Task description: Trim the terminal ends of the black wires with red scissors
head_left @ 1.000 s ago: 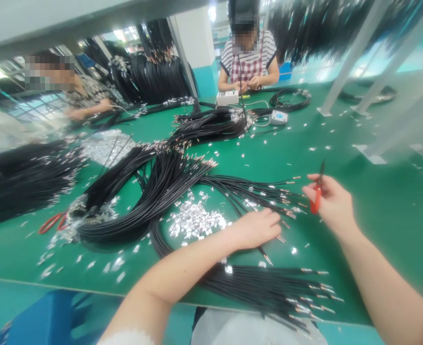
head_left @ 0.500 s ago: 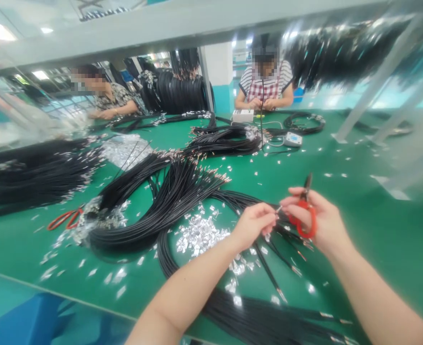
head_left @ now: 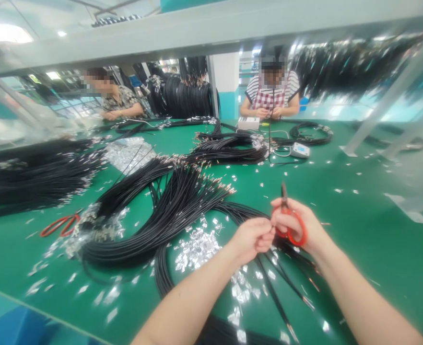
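My right hand is closed around a pair of red-handled scissors, whose dark blades point up and away from me. Its fingertips meet those of my left hand, which pinches the end of a thin black cable; the cable end is mostly hidden between the fingers. Below both hands, loose black cables with stripped, coppery tips spread over the green table. Scraps of silver foil lie in a pile left of my left hand.
Coiled black cable bundles fill the left and middle. A second pair of red scissors lies at the left. A small white device stands farther back. Two people sit across the table. A grey frame bar crosses overhead.
My right hand has moved left with the scissors, so the fingertips of both hands now touch. The scissors stand more upright. The camera view has shifted slightly.
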`<state>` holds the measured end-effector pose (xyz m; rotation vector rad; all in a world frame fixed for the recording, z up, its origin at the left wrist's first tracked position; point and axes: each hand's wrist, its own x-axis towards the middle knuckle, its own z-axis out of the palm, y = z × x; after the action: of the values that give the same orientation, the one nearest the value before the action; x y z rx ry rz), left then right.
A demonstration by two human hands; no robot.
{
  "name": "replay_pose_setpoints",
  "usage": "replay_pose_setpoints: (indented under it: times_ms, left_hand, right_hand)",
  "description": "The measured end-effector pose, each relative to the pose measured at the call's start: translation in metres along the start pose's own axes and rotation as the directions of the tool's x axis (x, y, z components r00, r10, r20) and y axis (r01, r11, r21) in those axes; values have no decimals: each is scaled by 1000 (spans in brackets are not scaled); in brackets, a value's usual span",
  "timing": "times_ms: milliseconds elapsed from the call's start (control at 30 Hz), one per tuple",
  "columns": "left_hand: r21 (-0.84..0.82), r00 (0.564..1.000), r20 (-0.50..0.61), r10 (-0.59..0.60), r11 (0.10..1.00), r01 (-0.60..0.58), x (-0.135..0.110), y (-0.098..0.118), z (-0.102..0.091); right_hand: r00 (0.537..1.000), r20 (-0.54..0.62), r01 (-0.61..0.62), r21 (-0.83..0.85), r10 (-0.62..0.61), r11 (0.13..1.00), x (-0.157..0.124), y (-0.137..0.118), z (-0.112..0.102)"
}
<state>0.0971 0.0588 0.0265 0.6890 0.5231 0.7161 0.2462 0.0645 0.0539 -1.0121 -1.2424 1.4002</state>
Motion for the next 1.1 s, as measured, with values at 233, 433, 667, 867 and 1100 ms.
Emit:
replay_pose_setpoints:
  times_ms: [233,433,667,867,1100]
  left_hand:
    - [106,955,-195,225,973,-207,4,-7,3]
    - [170,895,-333,297,952,-253,4,-11,8]
    - [153,911,-280,302,951,-268,3,-14,8]
    - [254,896,-323,305,940,-228,2,-14,12]
    - [278,879,-326,348,924,-262,2,-6,4]
  right_hand:
    - [966,-258,14,96,12,995,-4,10,5]
    - [947,-299,82,-127,-117,988,-13,14,17]
    - [953,-297,48,-40,-58,998,-11,13,18]
    - [935,-332,85,-127,-123,988,-10,13,23]
    - [961,-228,77,-317,-155,945,-12,13,17]
